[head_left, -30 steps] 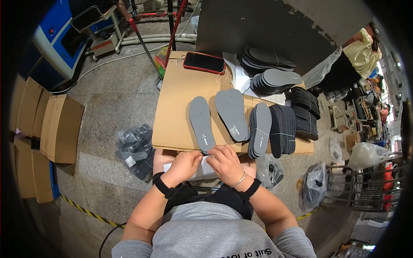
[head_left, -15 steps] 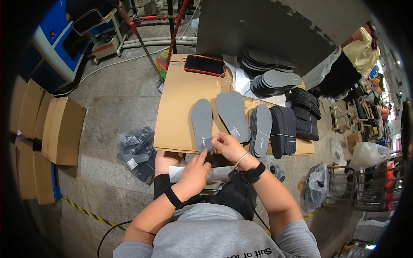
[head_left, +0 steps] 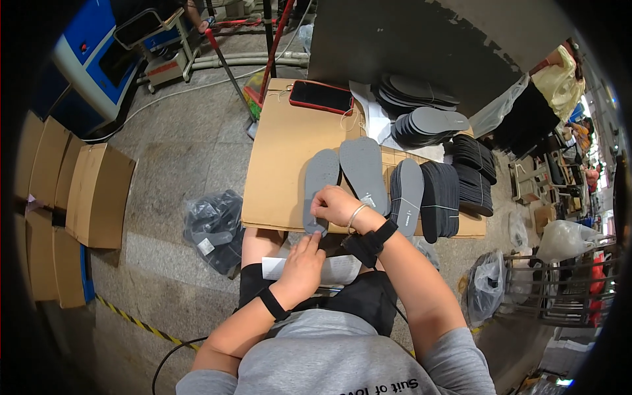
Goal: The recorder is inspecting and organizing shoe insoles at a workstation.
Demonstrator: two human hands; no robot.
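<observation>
And here's the line that matters: the grey insole (head_left: 322,172) lies lengthwise away from the person on the cardboard-topped surface (head_left: 273,168), its long axis running nearly straight out ahead of the fingers, leaning a touch to the right at the far end! The right hand (head_left: 339,207) is the one over it, coming across from the right, fingers drawn narrow above the lower part; whether anything is pinched between those tips, I cannot tell. Below, the left hand (head_left: 301,268) reaches up from the near side, fingers extended and close together, the foremost tip touching the near end by the surface's edge. So both hands crowd that near end, with most of the insole stretching beyond the fingers! Just right of it, past the right wrist, more grey insoles (head_left: 361,164) look overlapped; further right of the fingers, a tied bundle (head_left: 408,191) and a dark stack (head_left: 440,201). Far beyond the fingertips, a red-edged phone (head_left: 321,97), and below them, white paper (head_left: 342,271) across the lap
</observation>
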